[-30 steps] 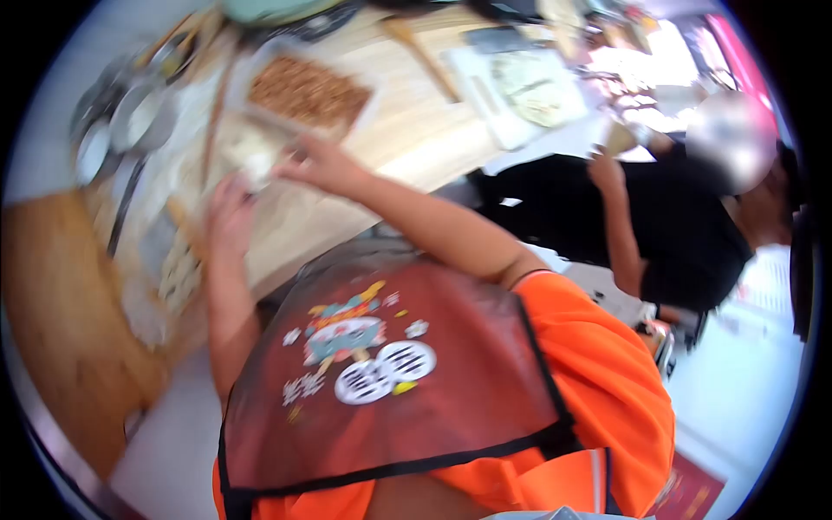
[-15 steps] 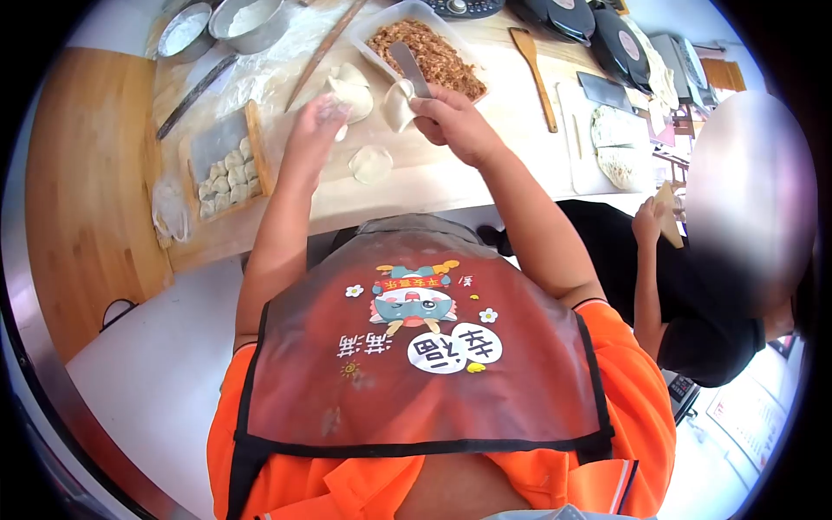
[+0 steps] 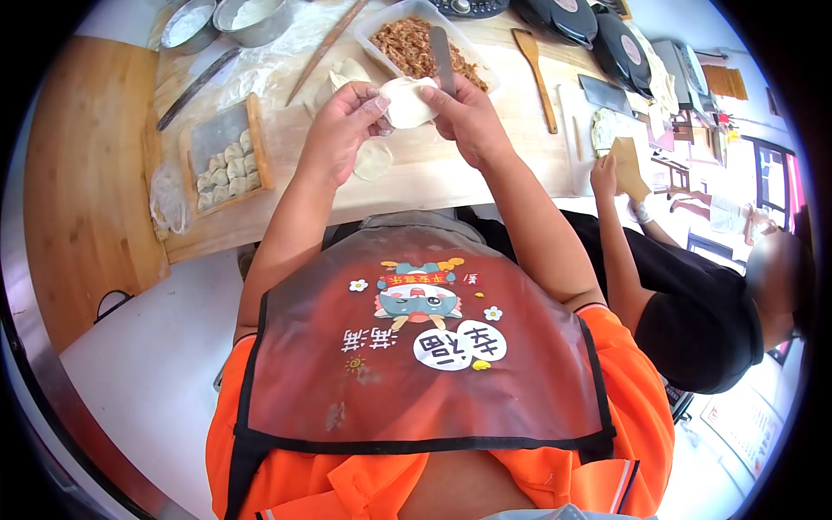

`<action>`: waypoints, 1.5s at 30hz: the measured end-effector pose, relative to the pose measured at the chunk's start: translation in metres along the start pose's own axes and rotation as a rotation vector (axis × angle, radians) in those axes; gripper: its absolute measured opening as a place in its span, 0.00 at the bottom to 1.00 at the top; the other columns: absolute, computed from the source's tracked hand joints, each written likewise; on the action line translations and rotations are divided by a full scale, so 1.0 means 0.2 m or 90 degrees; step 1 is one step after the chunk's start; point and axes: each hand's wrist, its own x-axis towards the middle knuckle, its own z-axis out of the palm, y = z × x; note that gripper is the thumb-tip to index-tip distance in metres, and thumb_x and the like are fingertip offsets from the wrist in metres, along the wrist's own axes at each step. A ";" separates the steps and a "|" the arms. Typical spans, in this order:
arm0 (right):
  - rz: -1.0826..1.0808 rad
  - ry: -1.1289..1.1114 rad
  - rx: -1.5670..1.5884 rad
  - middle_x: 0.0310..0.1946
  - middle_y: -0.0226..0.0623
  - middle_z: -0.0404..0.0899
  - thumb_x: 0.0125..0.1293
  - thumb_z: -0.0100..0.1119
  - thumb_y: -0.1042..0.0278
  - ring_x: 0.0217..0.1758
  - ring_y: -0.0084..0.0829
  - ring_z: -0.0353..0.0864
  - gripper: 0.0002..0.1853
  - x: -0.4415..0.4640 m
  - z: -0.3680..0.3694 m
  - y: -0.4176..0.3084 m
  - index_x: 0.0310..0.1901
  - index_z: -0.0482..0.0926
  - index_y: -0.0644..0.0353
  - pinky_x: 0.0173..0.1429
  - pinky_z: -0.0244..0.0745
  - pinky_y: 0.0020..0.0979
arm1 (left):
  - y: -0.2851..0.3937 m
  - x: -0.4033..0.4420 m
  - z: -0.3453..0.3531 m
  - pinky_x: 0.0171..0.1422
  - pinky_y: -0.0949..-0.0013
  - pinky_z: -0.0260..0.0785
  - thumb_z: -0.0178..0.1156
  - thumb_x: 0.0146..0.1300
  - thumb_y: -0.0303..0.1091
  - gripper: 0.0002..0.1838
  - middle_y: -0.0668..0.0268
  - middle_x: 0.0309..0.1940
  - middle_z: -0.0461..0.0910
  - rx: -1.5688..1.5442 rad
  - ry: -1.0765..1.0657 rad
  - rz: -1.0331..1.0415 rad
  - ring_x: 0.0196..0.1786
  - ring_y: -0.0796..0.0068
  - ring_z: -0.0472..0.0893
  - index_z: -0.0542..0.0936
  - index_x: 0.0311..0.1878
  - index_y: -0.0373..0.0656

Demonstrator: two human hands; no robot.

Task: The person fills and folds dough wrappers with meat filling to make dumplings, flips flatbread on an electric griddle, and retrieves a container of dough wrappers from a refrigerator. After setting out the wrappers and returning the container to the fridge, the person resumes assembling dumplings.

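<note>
Between both hands, above the table, a round white dough wrapper [image 3: 407, 102] is held spread out. My left hand [image 3: 348, 126] pinches its left edge with thumb and fingers. My right hand [image 3: 472, 120] grips its right edge and also holds a flat metal filling spatula [image 3: 442, 56], blade pointing away from me. Just beyond the hands stands a clear plastic tub [image 3: 368, 33] of brown minced filling [image 3: 403, 43]. Another flat wrapper [image 3: 373, 161] lies on the table below the hands. Partly hidden behind my left hand is a pile of wrappers [image 3: 348, 72].
A wooden tray [image 3: 258, 139] at left holds several shaped dumplings [image 3: 232, 170], beside a plastic bag [image 3: 170, 198]. Rolling pins, metal flour bowls [image 3: 251, 19] and a wooden spatula [image 3: 536, 78] lie farther out. At right, another person's hand [image 3: 604, 176] holds a tan board [image 3: 630, 169].
My left hand has come right from the wrapper pile to the wrapper in my right hand, now spread between both. The other person has leaned back, with the board moved left.
</note>
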 end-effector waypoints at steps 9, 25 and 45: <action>-0.062 -0.043 -0.333 0.26 0.25 0.75 0.66 0.67 0.62 0.28 0.17 0.69 0.11 -0.04 0.00 -0.11 0.40 0.82 0.60 0.32 0.65 0.24 | 0.08 -0.02 0.08 0.49 0.75 0.71 0.62 0.68 0.31 0.12 0.71 0.39 0.80 0.136 -0.098 0.045 0.42 0.83 0.78 0.77 0.52 0.40; -0.112 -0.026 -0.339 0.25 0.21 0.71 0.64 0.70 0.59 0.29 0.16 0.67 0.13 0.02 0.01 -0.17 0.38 0.81 0.60 0.33 0.64 0.23 | 0.18 0.00 0.06 0.34 0.76 0.66 0.70 0.63 0.35 0.12 0.73 0.26 0.76 0.455 0.002 0.211 0.28 0.85 0.71 0.80 0.41 0.38; -0.058 -0.052 -0.228 0.24 0.25 0.73 0.66 0.68 0.59 0.23 0.17 0.69 0.15 0.17 -0.20 -0.18 0.44 0.78 0.61 0.26 0.63 0.22 | 0.00 0.19 0.33 0.51 0.75 0.72 0.57 0.73 0.40 0.17 0.65 0.42 0.84 0.197 0.109 0.180 0.43 0.81 0.79 0.81 0.55 0.36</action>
